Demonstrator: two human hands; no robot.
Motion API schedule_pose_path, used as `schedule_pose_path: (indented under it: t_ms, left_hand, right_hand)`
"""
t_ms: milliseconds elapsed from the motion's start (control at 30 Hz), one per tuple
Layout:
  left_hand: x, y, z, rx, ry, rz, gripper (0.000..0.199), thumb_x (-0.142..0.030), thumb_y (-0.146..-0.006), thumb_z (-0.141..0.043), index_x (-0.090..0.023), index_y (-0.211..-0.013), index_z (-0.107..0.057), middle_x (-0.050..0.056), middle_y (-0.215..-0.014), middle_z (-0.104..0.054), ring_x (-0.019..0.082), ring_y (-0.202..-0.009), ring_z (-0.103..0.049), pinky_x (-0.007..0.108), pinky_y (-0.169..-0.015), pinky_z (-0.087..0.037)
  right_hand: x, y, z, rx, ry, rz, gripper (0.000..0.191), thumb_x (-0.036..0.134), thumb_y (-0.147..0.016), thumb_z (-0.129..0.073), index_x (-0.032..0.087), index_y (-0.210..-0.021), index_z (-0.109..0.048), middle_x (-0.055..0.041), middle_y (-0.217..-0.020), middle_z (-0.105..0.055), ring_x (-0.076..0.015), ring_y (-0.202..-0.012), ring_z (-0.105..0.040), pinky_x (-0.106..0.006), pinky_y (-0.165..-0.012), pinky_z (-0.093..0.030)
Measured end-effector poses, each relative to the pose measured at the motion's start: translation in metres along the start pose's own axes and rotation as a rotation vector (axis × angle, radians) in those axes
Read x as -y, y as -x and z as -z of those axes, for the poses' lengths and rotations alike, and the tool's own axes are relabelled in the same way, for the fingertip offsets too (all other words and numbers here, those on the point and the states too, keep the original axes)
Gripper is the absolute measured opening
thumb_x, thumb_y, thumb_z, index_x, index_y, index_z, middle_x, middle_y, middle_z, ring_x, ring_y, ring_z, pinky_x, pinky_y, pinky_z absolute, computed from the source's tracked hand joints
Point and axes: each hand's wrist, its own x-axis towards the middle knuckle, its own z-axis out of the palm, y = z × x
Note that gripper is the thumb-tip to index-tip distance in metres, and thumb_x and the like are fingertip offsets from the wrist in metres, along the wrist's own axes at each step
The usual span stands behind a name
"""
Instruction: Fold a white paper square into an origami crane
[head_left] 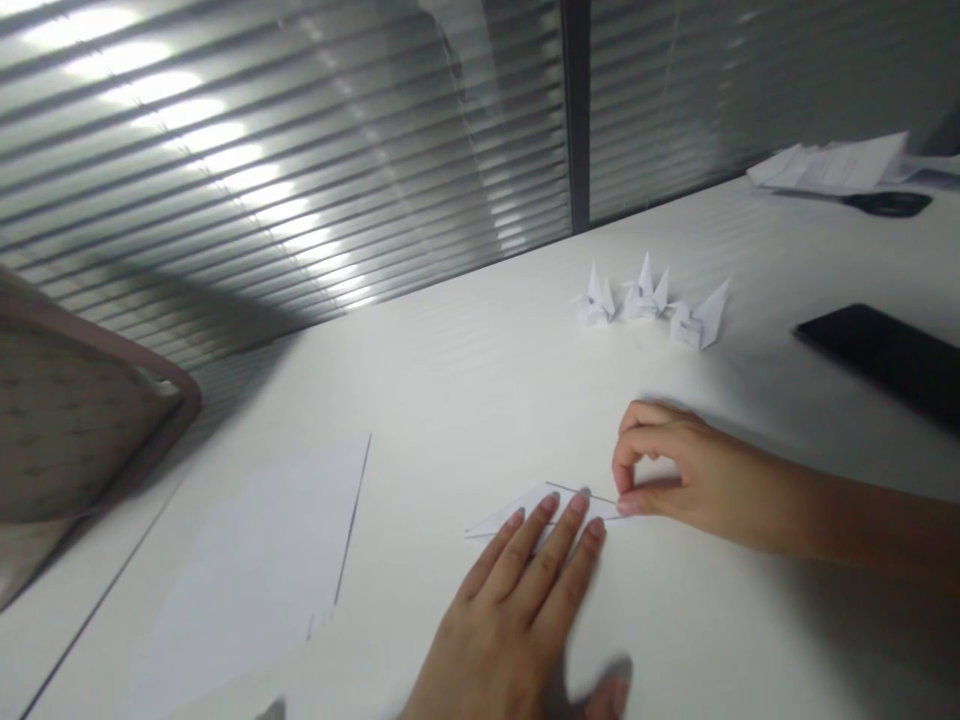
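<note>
Hands pretty close together here, left hand [510, 630] spread flat on the folded white paper [517, 512], right hand [675, 470] pinching its tip, three origami cranes [643, 297] just beyond them

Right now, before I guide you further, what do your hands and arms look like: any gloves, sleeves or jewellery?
The left hand and right hand are both bare, with no gloves, rings or bracelets visible. The fingernails are short. The right forearm is also bare, with no sleeve or watch in view.

White desk [465, 400] bearing folded paper [499, 518], origami cranes [641, 298], phone [877, 360].
</note>
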Motion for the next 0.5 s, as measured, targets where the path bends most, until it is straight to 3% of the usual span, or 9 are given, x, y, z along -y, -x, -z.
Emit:
schedule_pose_path:
  t_ms: [500]
  left_hand:
    - [-0.0037, -0.004, 0.0073, 0.008, 0.087, 0.046, 0.073, -0.048, -0.084, -0.062, -0.011, -0.144, -0.04, 0.009, -0.152, -0.035, 0.027, -0.139, -0.036, 0.039, -0.114, -0.034]
  right_hand:
    - [-0.0047, 0.0012, 0.0009, 0.042, 0.049, 0.054, 0.011, 0.016, -0.078, -0.067, 0.023, -0.073, -0.06, -0.0007, -0.087, -0.055, -0.0182, -0.088, -0.055, -0.033, -0.081, -0.043]
